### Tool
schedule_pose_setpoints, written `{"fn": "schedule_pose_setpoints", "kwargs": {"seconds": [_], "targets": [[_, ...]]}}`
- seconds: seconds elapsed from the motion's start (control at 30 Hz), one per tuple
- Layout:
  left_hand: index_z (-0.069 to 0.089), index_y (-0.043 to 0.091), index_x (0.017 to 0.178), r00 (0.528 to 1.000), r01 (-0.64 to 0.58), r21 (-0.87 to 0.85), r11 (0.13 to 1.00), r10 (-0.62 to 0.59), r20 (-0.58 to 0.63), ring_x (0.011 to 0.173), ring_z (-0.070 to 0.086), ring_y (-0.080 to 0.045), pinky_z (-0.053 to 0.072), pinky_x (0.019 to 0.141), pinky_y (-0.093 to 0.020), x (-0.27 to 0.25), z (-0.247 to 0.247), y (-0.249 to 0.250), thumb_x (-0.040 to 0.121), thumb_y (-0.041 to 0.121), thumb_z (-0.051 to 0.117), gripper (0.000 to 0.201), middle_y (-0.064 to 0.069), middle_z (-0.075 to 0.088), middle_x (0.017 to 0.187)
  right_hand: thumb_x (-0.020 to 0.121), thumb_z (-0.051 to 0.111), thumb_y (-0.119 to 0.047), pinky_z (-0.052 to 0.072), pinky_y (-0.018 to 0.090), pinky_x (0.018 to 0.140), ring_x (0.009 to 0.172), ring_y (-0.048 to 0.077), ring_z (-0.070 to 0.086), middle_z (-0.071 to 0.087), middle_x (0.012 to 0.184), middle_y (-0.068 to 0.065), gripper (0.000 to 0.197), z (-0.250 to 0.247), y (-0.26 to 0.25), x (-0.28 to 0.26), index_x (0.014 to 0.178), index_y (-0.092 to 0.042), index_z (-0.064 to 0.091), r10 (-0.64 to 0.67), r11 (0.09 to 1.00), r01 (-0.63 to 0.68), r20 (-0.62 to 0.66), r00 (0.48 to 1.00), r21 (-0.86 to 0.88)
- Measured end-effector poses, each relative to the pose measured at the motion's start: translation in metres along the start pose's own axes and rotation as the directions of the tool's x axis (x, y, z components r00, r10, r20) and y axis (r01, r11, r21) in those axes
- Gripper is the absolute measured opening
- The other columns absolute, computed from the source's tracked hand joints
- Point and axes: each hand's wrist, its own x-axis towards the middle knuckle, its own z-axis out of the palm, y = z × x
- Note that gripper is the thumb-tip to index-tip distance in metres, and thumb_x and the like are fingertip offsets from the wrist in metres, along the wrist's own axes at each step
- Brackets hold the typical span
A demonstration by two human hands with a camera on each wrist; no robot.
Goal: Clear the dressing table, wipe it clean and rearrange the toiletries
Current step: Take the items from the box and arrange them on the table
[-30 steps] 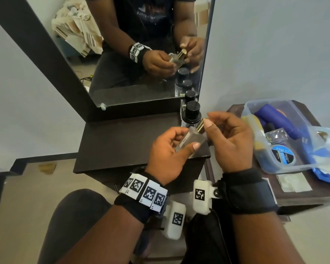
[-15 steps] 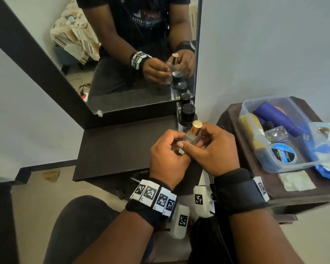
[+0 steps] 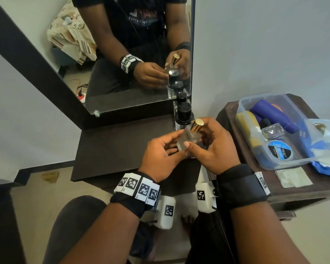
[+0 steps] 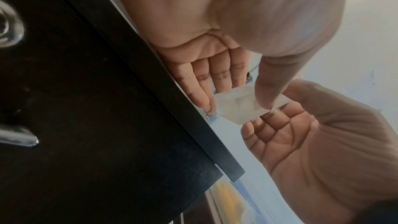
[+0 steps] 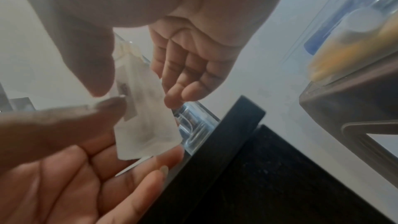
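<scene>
A small frosted perfume bottle [image 3: 188, 137] with a gold cap [image 3: 197, 124] is held tilted above the front right of the dark dressing table [image 3: 112, 149]. My left hand [image 3: 166, 149] pinches its lower body from the left, thumb on top. My right hand [image 3: 202, 143] grips it from the right, thumb near the base and fingers behind. In the left wrist view the bottle [image 4: 237, 106] sits under my left thumb. The right wrist view shows the bottle [image 5: 144, 108] between both hands.
Black-capped bottles [image 3: 183, 113] stand in a row at the table's back right corner against the mirror [image 3: 141, 82]. A side table [image 3: 293, 189] on the right carries a clear plastic box [image 3: 286, 162] of toiletries, blue packaging [image 3: 326, 168] and a folded tissue [image 3: 293, 177].
My right fingers have left the gold cap and moved down to the bottle's body. The bottle has stayed between both hands above the table's front right.
</scene>
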Motion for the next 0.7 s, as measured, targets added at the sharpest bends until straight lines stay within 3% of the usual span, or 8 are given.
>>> {"fn": "schedule_pose_setpoints", "kwargs": {"seconds": [0.13, 0.23, 0.37, 0.43, 0.57, 0.7], "targets": [[0.073, 0.009, 0.122, 0.988, 0.011, 0.015, 1.0, -0.008, -0.154, 0.093, 0.079, -0.015, 0.065, 0.082, -0.036, 0.001, 0.009, 0.003, 0.076, 0.003, 0.091, 0.049, 0.0, 0.081, 0.103, 0.084, 0.079, -0.006, 0.06, 0.028, 0.09, 0.104, 0.004, 0.071, 0.072, 0.112, -0.01, 0.051, 0.003, 0.001, 0.002, 0.13, -0.017, 0.06, -0.028, 0.999, 0.027, -0.028, 0.999, -0.037], [0.077, 0.012, 0.112, 0.975, -0.013, 0.084, 0.996, 0.032, -0.219, 0.079, 0.079, -0.013, 0.066, 0.072, -0.034, 0.002, 0.014, 0.001, 0.078, 0.009, 0.09, 0.036, 0.003, 0.081, 0.091, 0.086, 0.078, -0.001, 0.058, 0.025, 0.093, 0.105, 0.002, 0.07, 0.072, 0.115, -0.012, 0.048, 0.002, 0.002, 0.002, 0.128, -0.017, 0.061, -0.038, 0.999, 0.036, -0.038, 0.999, -0.034], [0.078, 0.014, 0.114, 0.962, -0.044, 0.159, 0.986, 0.085, -0.26, 0.08, 0.077, -0.005, 0.063, 0.072, -0.024, 0.003, 0.015, -0.005, 0.081, 0.013, 0.089, 0.035, 0.008, 0.08, 0.091, 0.088, 0.076, 0.002, 0.056, 0.021, 0.094, 0.108, 0.001, 0.069, 0.07, 0.114, -0.016, 0.041, 0.002, 0.006, 0.001, 0.12, -0.02, 0.063, -0.039, 0.999, 0.039, -0.011, 0.999, -0.006], [0.077, 0.014, 0.116, 0.954, -0.069, 0.205, 0.976, 0.125, -0.274, 0.083, 0.077, -0.003, 0.064, 0.074, -0.024, 0.002, 0.017, -0.009, 0.083, 0.012, 0.088, 0.035, 0.009, 0.08, 0.094, 0.089, 0.075, -0.001, 0.057, 0.022, 0.094, 0.108, 0.002, 0.069, 0.071, 0.113, -0.013, 0.04, 0.0, 0.009, 0.002, 0.119, -0.024, 0.063, -0.035, 0.999, 0.035, -0.012, 0.999, -0.031], [0.076, 0.013, 0.117, 0.937, -0.079, 0.253, 0.964, 0.158, -0.31, 0.085, 0.076, -0.003, 0.065, 0.076, -0.028, 0.002, 0.019, -0.013, 0.084, 0.016, 0.088, 0.035, 0.007, 0.079, 0.096, 0.089, 0.078, -0.007, 0.053, 0.012, 0.087, 0.101, -0.005, 0.066, 0.065, 0.109, -0.026, 0.046, -0.004, 0.011, 0.002, 0.12, -0.038, 0.063, -0.053, 0.987, 0.045, -0.049, 0.997, -0.156], [0.075, 0.012, 0.114, 0.927, -0.081, 0.231, 0.97, 0.159, -0.34, 0.085, 0.076, -0.002, 0.064, 0.075, -0.024, 0.002, 0.021, -0.012, 0.083, 0.013, 0.089, 0.034, 0.007, 0.078, 0.096, 0.088, 0.077, -0.003, 0.059, 0.019, 0.084, 0.097, 0.0, 0.069, 0.067, 0.113, -0.022, 0.056, -0.001, 0.011, 0.003, 0.122, -0.043, 0.06, 0.033, 0.991, -0.038, -0.045, 0.998, -0.131]]}}
